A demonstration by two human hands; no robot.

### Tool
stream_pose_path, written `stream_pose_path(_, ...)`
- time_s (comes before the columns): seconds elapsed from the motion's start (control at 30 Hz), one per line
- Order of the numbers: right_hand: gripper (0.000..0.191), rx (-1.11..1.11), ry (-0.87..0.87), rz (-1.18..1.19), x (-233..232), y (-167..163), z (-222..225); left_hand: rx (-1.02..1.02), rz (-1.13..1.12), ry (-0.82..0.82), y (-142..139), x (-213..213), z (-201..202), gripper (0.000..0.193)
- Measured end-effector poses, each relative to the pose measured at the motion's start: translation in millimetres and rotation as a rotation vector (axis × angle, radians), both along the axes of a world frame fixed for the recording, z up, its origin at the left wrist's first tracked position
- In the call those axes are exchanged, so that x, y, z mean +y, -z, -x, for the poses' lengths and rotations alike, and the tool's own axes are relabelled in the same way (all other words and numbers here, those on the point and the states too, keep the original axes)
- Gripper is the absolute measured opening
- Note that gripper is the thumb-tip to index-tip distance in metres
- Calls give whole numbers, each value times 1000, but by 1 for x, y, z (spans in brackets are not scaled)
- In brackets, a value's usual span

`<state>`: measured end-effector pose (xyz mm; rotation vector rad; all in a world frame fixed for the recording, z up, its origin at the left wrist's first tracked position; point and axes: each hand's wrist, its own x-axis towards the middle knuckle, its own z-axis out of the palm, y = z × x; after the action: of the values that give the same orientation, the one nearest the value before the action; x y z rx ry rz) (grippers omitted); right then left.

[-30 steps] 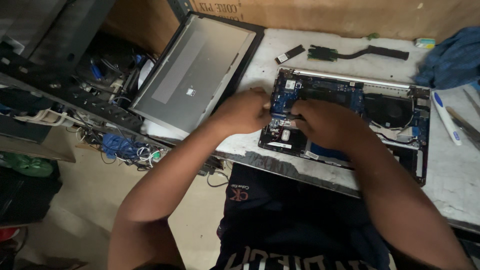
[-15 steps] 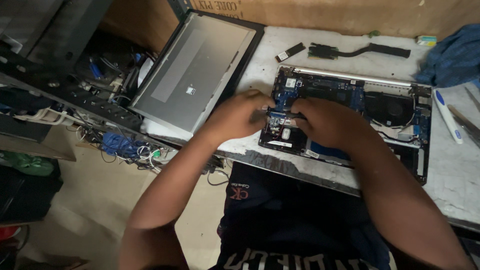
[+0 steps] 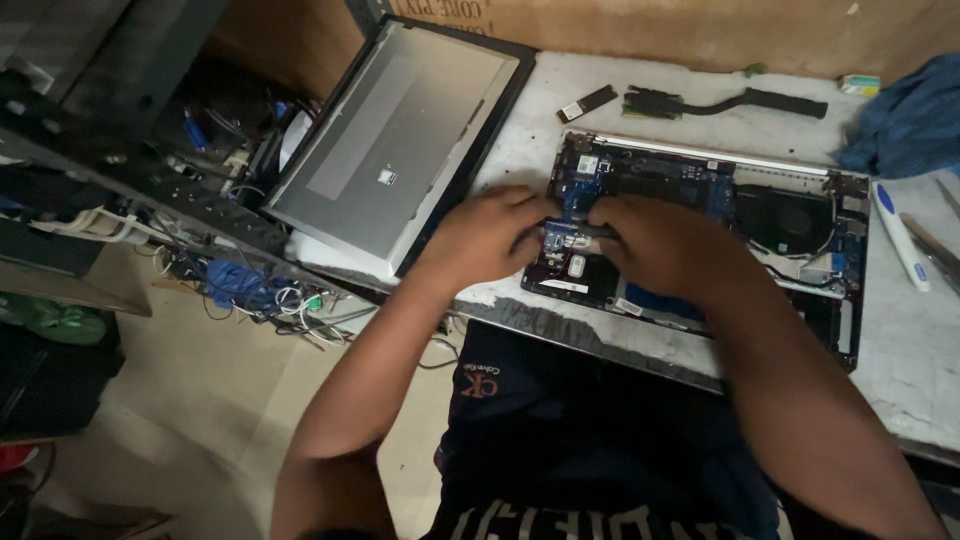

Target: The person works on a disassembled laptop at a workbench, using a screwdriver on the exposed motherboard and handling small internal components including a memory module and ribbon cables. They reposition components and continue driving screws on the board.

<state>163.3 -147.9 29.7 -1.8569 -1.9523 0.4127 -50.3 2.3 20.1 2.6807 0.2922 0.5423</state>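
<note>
Opened laptop base (image 3: 740,215), blue circuit board exposed, lies on the white bench (image 3: 905,375). Left hand (image 3: 490,238) and right hand (image 3: 655,245) meet over its left part; each grip is blurred, so I cannot tell its hold. Brown cardboard box (image 3: 640,25) stands far behind.

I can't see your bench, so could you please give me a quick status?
Both hands on opened laptop, fingers meeting over its board. Grip unclear. Nothing in the way.

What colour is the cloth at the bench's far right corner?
Blue; the cloth shows best in the head view, beyond the opened laptop.
</note>
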Motion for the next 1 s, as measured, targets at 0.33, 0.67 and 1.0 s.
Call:
stream_pose_path(0.33, 33, 79, 75, 113, -26, -44, -39, -171, -104, 35, 23, -2, -10, 44)
stream_pose_path(0.67, 31, 257, 294, -289, -31, -50, -39, -180, -72, 54, 20, 4, -15, 38)
stream_pose_path(1.0, 31, 347, 165, -408, -13, -31, -38, -268, -15, -136, 20, -8, -9, 40)
